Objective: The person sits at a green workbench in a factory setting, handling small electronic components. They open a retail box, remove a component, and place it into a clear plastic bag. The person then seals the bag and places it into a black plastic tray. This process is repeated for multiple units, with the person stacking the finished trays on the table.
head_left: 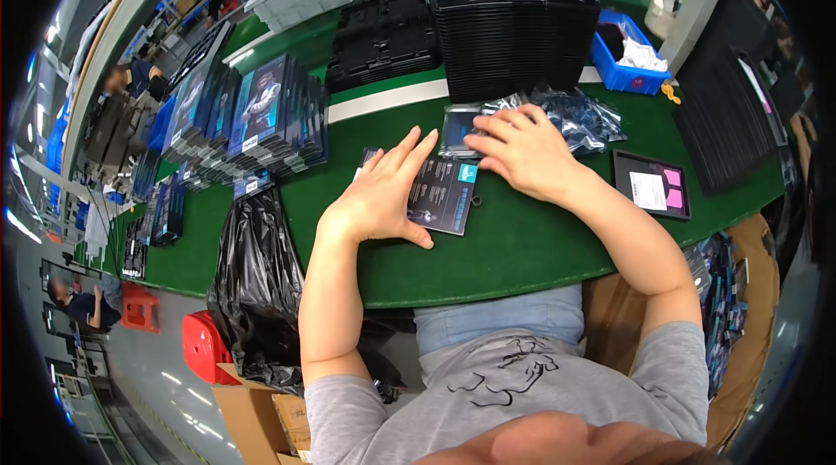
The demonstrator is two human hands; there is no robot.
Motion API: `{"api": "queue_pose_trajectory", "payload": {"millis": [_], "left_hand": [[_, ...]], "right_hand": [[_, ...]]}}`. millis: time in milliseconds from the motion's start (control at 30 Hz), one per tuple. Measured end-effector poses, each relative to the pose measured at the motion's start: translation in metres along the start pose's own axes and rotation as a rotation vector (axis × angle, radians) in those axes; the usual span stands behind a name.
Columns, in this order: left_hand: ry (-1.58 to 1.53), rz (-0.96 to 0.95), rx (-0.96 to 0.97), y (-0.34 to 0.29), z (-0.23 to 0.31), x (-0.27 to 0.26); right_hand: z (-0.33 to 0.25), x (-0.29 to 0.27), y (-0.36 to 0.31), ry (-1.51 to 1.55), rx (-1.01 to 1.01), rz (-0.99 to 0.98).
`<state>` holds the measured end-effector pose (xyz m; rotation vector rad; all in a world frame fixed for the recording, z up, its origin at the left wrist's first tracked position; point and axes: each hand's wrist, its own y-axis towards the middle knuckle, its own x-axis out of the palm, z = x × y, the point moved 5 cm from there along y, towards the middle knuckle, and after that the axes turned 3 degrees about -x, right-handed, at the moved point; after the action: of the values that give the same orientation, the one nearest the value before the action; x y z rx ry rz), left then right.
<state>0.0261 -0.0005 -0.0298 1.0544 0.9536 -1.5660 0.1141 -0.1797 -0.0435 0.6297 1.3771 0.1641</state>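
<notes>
My left hand (pixel 383 191) lies flat with fingers together on a dark printed product box (pixel 444 195) on the green table (pixel 522 247). Just beyond it, my right hand (pixel 522 151) rests palm down, its fingers spread over a small clear-wrapped dark tray (pixel 455 130) and the edge of a heap of clear plastic bags (pixel 579 117). Neither hand grips anything that I can see.
A tall stack of black trays (pixel 509 21) stands behind the hands, lower black trays (pixel 383 38) to its left. Rows of upright printed boxes (pixel 252 112) fill the left. A blue bin (pixel 631 56) and a flat tray with pink notes (pixel 653 186) sit right. A black bag (pixel 257 282) hangs at the table's edge.
</notes>
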Motion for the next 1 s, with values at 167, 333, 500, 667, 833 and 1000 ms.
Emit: {"api": "queue_pose_trajectory", "payload": {"millis": [167,333,500,667,833,1000], "left_hand": [[0.091,-0.029,-0.026,-0.006,0.009,0.0],[-0.101,0.204,0.092,-0.005,0.007,-0.016],[-0.114,0.484,0.107,-0.004,0.019,-0.029],[-0.054,0.528,0.109,0.002,0.022,-0.02],[0.004,0.535,0.171,0.003,0.037,-0.017],[0.016,0.502,0.186,0.005,0.044,-0.013]], "right_hand": [[0.016,0.01,-0.001,0.099,0.121,0.044],[0.012,-0.03,0.004,0.334,0.143,0.274],[0.008,-0.023,-0.001,1.046,0.403,0.243],[-0.008,-0.009,-0.001,1.587,0.551,-0.008],[-0.007,-0.009,-0.003,1.569,0.584,-0.018],[-0.019,-0.001,-0.004,1.509,0.646,-0.035]]}}
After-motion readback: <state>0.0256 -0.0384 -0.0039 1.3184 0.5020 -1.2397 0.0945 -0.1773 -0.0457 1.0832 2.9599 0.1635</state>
